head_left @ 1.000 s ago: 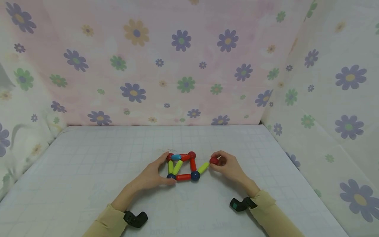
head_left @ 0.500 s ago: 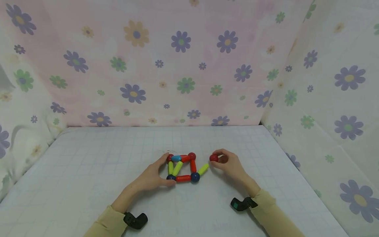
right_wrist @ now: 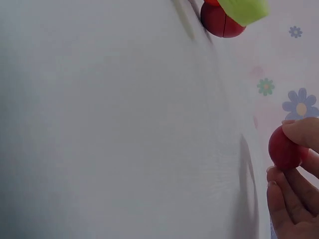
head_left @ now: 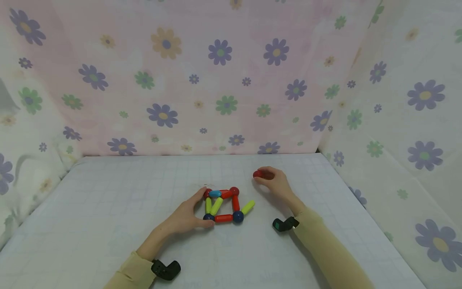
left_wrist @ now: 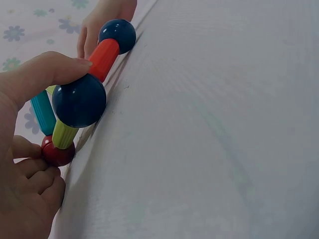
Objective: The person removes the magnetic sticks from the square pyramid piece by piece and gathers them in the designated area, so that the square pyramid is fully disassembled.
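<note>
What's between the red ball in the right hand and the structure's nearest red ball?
Bare white table, in the head view: nothing shows between the held ball and corner ball. The free-ended yellow-green rod lies off that line.

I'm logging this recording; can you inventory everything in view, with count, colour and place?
Held ball: 1, red, in the right hand
Rod-and-ball frame: 1, multicoloured, mid-table
Corner balls: 2, red, frame's far corners
Blue balls: 2, dark blue, near corners
Red rods: at least 3, red, near, right and far sides; overlap obscures the total
Yellow-green rods: 3, yellow-green, two left, one jutting right
Blue rod: 1, light blue, far side
Table covering: 1, white, under everything
Floral cloth: 3 sides, pink and white, around the table
Wrist cameras: 2, black, wrists
Sleeves: 2, beige, forearms
Left hand: 1, bare, gripping the frame's left side
Right hand: 1, bare, pinching the ball
</note>
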A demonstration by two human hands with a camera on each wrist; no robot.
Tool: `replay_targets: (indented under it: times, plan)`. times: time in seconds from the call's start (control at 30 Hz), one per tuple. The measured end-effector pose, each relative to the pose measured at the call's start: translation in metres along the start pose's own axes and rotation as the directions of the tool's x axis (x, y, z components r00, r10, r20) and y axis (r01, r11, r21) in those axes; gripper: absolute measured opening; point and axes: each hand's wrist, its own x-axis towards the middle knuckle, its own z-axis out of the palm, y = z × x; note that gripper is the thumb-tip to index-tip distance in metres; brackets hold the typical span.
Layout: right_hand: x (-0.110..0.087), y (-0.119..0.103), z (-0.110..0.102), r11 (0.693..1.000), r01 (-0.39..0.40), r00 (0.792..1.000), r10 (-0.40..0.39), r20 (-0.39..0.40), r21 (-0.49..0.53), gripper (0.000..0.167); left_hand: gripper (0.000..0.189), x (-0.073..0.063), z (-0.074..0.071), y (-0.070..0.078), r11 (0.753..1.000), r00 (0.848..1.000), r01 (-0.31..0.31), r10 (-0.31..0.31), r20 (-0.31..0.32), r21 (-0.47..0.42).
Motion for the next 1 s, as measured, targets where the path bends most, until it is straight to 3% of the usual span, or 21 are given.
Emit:
replay_targets:
  times: [0.4,0.73,1.0]
  plan:
    - [0.028,0.013,0.009,0.998,-0.062,0.998,0.063,-0.029,0.022,0.043,0.108,0.001,0.005,-0.002,1.000,1.000,-0.010,0.010,0.009,-0.024]
    - [0.035,0.019,0.013,0.998,-0.059,0.995,0.062,-0.077,0.028,0.045,0.106,-0.001,0.005,0.001,1.000,1.000,0.005,-0.005,-0.004,-0.015]
    - [0.037,0.018,0.015,0.995,-0.085,0.994,0.088,-0.057,0.046,0.050,0.107,-0.002,0.005,0.002,1.000,1.000,0.013,-0.013,-0.010,-0.008]
